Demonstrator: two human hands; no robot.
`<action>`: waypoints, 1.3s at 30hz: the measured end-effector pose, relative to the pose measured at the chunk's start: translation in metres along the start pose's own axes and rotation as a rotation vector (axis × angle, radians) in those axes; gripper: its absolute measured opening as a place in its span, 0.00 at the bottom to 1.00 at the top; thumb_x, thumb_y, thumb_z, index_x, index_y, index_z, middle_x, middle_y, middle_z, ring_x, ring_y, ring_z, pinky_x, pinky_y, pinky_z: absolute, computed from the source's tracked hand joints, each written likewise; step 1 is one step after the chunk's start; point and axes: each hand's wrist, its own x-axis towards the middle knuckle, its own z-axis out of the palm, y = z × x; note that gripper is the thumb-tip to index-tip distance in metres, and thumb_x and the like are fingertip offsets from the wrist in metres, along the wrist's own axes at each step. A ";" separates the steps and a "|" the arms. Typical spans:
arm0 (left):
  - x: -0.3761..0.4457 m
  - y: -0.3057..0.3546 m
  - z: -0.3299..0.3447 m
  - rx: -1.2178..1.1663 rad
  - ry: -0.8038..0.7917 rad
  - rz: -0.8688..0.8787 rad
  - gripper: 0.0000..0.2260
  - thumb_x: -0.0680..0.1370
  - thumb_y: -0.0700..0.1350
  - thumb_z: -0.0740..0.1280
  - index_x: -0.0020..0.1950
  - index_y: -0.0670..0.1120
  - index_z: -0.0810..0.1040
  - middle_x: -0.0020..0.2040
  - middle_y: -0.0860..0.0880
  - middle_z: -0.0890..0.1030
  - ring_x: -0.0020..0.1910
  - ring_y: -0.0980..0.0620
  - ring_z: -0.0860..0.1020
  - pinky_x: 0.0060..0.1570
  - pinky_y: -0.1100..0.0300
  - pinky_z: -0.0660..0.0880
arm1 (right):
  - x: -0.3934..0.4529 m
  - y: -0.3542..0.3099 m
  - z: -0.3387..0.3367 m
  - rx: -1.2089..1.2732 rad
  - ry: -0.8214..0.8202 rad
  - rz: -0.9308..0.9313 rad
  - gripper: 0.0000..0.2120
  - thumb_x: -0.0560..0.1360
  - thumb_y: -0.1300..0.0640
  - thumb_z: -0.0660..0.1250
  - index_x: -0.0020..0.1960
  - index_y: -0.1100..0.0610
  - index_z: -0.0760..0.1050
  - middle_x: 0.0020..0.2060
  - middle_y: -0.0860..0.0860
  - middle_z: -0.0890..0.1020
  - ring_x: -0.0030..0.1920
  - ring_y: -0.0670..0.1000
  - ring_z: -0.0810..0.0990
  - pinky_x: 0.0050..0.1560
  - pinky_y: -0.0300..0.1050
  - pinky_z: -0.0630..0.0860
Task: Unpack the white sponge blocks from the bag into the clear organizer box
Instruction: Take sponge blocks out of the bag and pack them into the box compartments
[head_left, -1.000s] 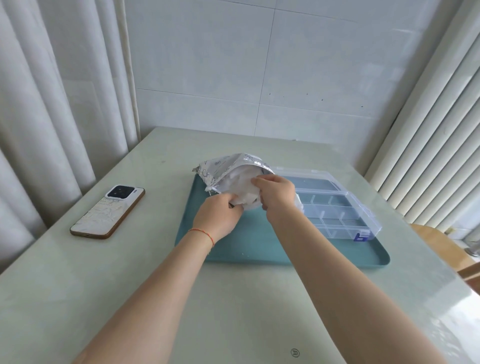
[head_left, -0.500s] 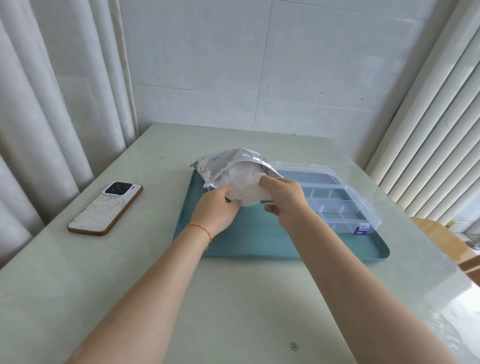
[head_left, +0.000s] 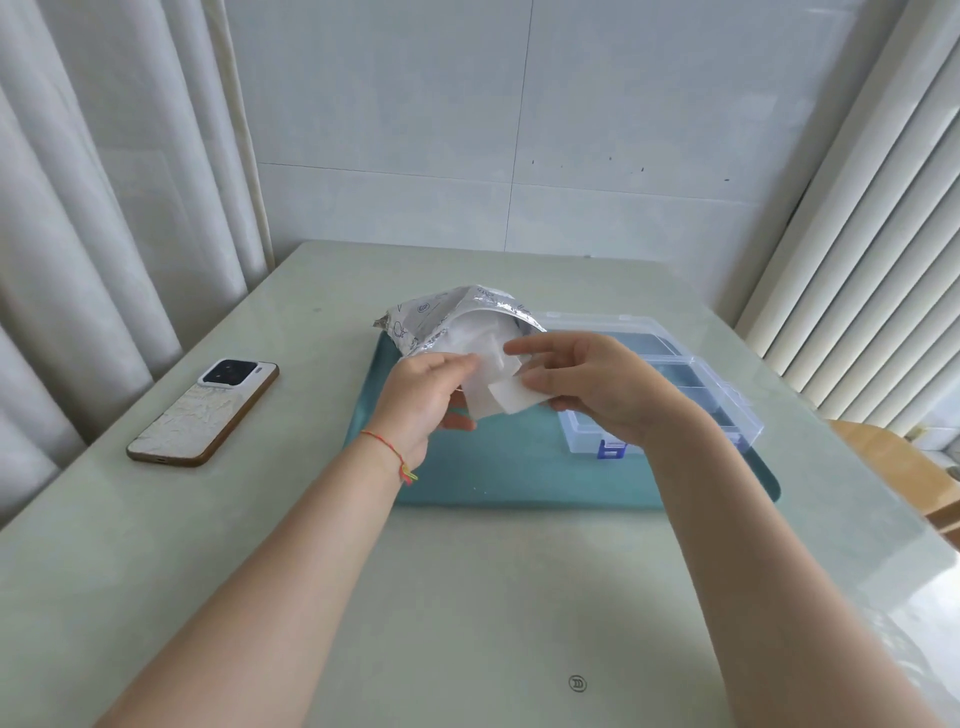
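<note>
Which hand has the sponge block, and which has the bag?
The right hand pinches the white sponge block, drawn out of the bag's mouth. The left hand grips the silver bag at its opening, above the teal tray.

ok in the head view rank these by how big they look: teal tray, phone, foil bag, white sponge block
1. teal tray
2. foil bag and phone: look about alike, and hands hide part of the bag, so unranked
3. white sponge block, pinched in the right hand
</note>
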 end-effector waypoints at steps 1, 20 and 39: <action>-0.001 0.000 0.000 0.021 -0.026 -0.015 0.06 0.79 0.43 0.69 0.43 0.43 0.82 0.38 0.45 0.80 0.30 0.50 0.77 0.24 0.61 0.74 | -0.002 0.000 -0.002 -0.009 -0.022 -0.029 0.17 0.76 0.67 0.67 0.62 0.55 0.78 0.45 0.54 0.83 0.42 0.49 0.78 0.44 0.39 0.72; -0.007 0.005 -0.001 0.013 -0.448 -0.262 0.06 0.77 0.43 0.65 0.49 0.42 0.79 0.39 0.45 0.80 0.33 0.52 0.77 0.24 0.64 0.68 | -0.008 0.005 0.017 -0.458 0.140 -0.260 0.20 0.70 0.61 0.74 0.57 0.47 0.73 0.44 0.47 0.77 0.36 0.43 0.72 0.42 0.37 0.71; -0.006 0.001 0.002 -0.045 -0.363 -0.190 0.08 0.80 0.36 0.63 0.49 0.39 0.82 0.39 0.45 0.82 0.32 0.53 0.79 0.31 0.63 0.78 | -0.005 0.010 0.013 -0.273 0.254 -0.231 0.16 0.72 0.67 0.70 0.57 0.53 0.77 0.38 0.51 0.82 0.37 0.50 0.78 0.40 0.44 0.76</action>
